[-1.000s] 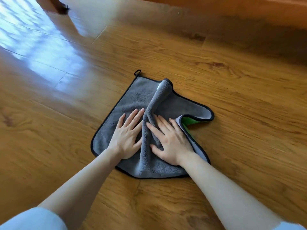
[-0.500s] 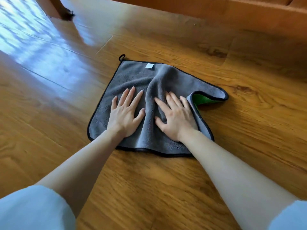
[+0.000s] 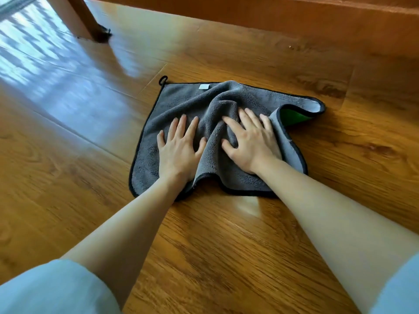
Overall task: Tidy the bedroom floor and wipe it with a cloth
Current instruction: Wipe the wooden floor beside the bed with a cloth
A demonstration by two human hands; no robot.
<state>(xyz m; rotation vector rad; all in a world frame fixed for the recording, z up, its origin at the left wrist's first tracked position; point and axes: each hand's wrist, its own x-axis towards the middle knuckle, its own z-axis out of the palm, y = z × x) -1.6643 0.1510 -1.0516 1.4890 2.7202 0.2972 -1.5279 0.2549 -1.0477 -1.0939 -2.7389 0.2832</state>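
Note:
A grey cloth with black edging and a green underside lies spread on the wooden floor. Its right corner is folded over so the green shows, and a ridge of bunched fabric rises in the middle. My left hand presses flat on the cloth's left half with fingers spread. On the right half, my right hand presses down flat, fingers straight and pointing away from me. A small white label and a black hanging loop sit at the cloth's far edge.
A wooden furniture base runs along the far side of the floor. A wooden leg stands at the far left, with something dark at its foot. Bright window light reflects off the boards on the left.
Both hands have pushed the cloth forward over the floor, towards the wooden base. The cloth has bunched up more between my hands, and its near edge now curls up.

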